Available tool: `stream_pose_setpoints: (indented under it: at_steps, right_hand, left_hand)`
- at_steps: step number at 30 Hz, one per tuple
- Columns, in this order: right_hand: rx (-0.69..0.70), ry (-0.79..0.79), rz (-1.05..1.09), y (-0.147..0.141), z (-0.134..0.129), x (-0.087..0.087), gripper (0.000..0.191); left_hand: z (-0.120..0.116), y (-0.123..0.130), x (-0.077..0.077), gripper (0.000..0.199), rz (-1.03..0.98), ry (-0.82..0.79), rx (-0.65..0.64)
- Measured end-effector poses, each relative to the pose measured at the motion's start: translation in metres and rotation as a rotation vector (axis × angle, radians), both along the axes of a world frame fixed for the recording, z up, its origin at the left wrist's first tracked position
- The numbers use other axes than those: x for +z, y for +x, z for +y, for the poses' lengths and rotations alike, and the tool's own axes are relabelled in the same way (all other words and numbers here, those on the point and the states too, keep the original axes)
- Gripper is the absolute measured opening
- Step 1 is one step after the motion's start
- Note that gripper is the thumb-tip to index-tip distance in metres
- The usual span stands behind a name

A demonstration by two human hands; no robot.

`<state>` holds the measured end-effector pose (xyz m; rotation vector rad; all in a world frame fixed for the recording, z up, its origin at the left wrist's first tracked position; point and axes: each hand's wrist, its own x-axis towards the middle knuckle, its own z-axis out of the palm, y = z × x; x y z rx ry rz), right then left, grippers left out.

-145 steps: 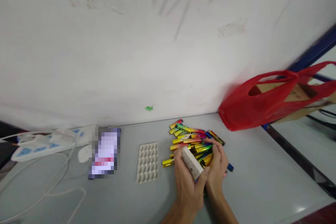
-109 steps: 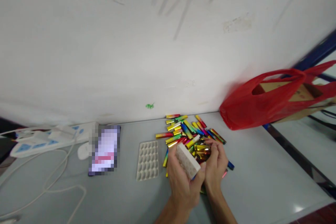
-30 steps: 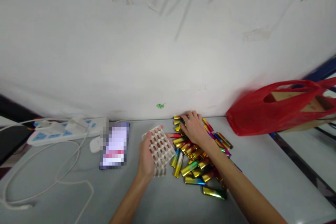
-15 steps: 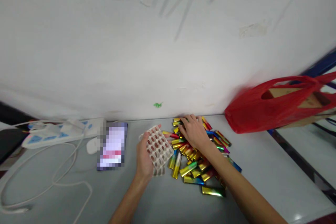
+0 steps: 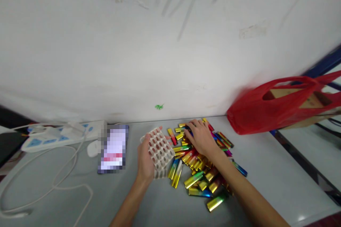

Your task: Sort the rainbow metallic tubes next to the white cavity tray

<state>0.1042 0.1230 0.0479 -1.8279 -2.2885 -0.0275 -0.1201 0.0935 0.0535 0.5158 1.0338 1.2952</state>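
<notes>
The left hand (image 5: 146,159) is gripping a dimpled, off-white rectangular tray (image 5: 161,149), likely light and stiff, by its edge. The right hand (image 5: 201,136), its grasp unclear, is resting on glossy gold-and-multicoloured slim pieces (image 5: 194,180) littering the grey counter (image 5: 151,207), probably slippery, best pinched by their sides.

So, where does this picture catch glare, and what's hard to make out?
In the head view, the metallic pieces glint and a glare spot sits on the table at lower right; in that same view, the phone is masked by coarse squares, and markings on the box in the red bag are too blurred to read.
</notes>
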Motion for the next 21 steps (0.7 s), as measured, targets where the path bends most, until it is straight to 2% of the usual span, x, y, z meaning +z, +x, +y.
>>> stream_pose_setpoints:
  at_steps: [10, 21]
  right_hand:
    - [0.034, -0.010, 0.052, 0.003, 0.002, -0.001, 0.028]
    - [0.033, 0.010, 0.144, 0.008, -0.011, -0.009, 0.027]
  left_hand:
    - [0.003, -0.002, -0.006, 0.085, 0.020, 0.005, 0.012]
    - [0.002, -0.001, -0.006, 0.084, 0.035, 0.002, 0.006]
